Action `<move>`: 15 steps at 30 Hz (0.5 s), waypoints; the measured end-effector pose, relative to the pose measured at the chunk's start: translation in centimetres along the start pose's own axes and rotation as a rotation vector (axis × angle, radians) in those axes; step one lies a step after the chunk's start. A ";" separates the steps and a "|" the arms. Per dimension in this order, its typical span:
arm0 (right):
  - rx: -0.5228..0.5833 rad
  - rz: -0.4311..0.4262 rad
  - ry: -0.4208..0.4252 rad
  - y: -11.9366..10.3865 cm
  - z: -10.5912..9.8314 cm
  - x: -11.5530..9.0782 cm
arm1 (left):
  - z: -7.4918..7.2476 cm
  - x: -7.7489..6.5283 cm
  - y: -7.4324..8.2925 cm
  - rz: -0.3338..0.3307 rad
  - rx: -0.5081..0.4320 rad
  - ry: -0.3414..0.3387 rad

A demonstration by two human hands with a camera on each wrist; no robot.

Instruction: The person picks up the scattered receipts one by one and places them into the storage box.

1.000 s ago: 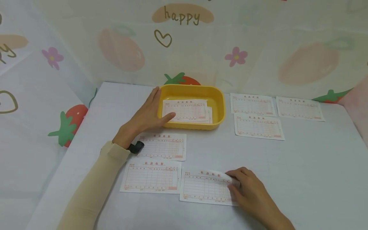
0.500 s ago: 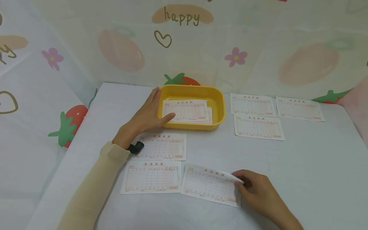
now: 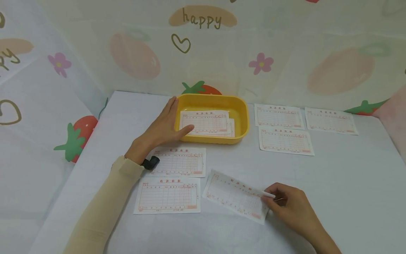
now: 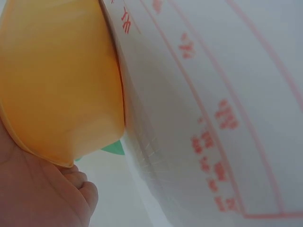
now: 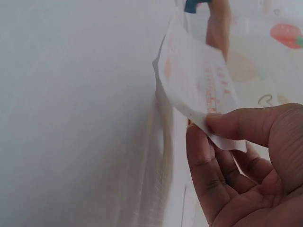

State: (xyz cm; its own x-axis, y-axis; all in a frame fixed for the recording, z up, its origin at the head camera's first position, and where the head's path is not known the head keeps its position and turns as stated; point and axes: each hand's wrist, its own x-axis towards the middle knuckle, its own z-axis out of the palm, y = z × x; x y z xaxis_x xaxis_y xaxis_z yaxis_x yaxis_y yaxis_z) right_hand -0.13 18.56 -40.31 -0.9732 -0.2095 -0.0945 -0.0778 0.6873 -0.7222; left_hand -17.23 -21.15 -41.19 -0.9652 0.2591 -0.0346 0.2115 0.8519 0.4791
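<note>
Your right hand [image 3: 293,208]: pinched one paper slip [image 3: 236,197], extending toward nine o'clock. Your left hand [image 3: 161,125], at ten: fingers straight, touching a yellow tray [image 3: 210,140]. Near one o'clock: three flat slips [image 3: 285,141].

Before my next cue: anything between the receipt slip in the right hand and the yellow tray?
Nothing visible: only white tablecloth lies between the receipt slip and the yellow tray. The left hand, thumb over the tray's rim, is left of that path.
</note>
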 end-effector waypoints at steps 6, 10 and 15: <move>0.008 -0.010 0.049 0.2 -0.3 0.3 | -0.1 -0.1 0.0 -0.005 -0.001 -0.001; -0.023 -0.047 0.094 0.4 -0.3 0.7 | -0.1 0.0 0.0 -0.003 -0.004 0.002; -0.074 -0.059 0.119 0.6 -0.5 1.2 | 0.0 0.0 0.0 -0.006 -0.005 0.000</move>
State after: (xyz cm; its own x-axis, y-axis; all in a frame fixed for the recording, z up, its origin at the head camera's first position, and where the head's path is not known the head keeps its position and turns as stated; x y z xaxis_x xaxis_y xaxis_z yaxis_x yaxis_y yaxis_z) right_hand -1.42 19.08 -40.56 -0.9849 -0.1700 0.0312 -0.1467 0.7265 -0.6713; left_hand -17.27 -21.13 -41.20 -0.9665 0.2539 -0.0376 0.2048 0.8511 0.4835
